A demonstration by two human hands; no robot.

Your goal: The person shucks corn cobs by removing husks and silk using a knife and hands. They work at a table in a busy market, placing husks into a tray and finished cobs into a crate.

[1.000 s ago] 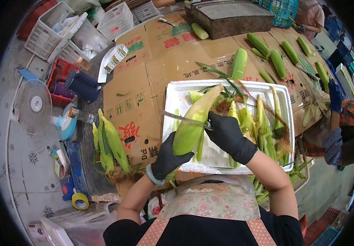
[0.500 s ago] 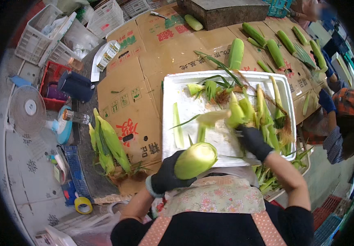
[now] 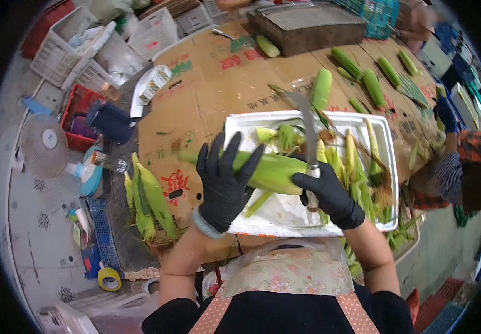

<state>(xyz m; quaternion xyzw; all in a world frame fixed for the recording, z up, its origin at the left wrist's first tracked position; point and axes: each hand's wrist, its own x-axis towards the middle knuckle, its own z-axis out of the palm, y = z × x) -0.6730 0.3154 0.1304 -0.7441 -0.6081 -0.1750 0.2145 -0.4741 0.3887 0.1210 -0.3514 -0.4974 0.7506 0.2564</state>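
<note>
Two black-gloved hands: left hand (image 3: 220,192) is unclenched, fingers spread across the corn ear (image 3: 276,173); right hand (image 3: 332,197) grasps the knife (image 3: 310,136).
Knife: better, I judge, to keep its edge away from the left fingers.
Corn ear: sideways above the white foam tray (image 3: 274,229), green-husked, left tip blurred.

The left hand (image 3: 222,181), in a black glove, spreads its fingers over a green ear of corn (image 3: 278,173), its far tip blurred. The right hand (image 3: 332,195), also gloved in black, grips a knife (image 3: 309,131) with its blade upright, the thumb against the ear's thick end. Below sits a white foam tray (image 3: 285,229) holding husk pieces (image 3: 354,161). Unpeeled ears (image 3: 154,195) lie to the left on the cardboard (image 3: 196,111), near a fan (image 3: 43,145).
</note>
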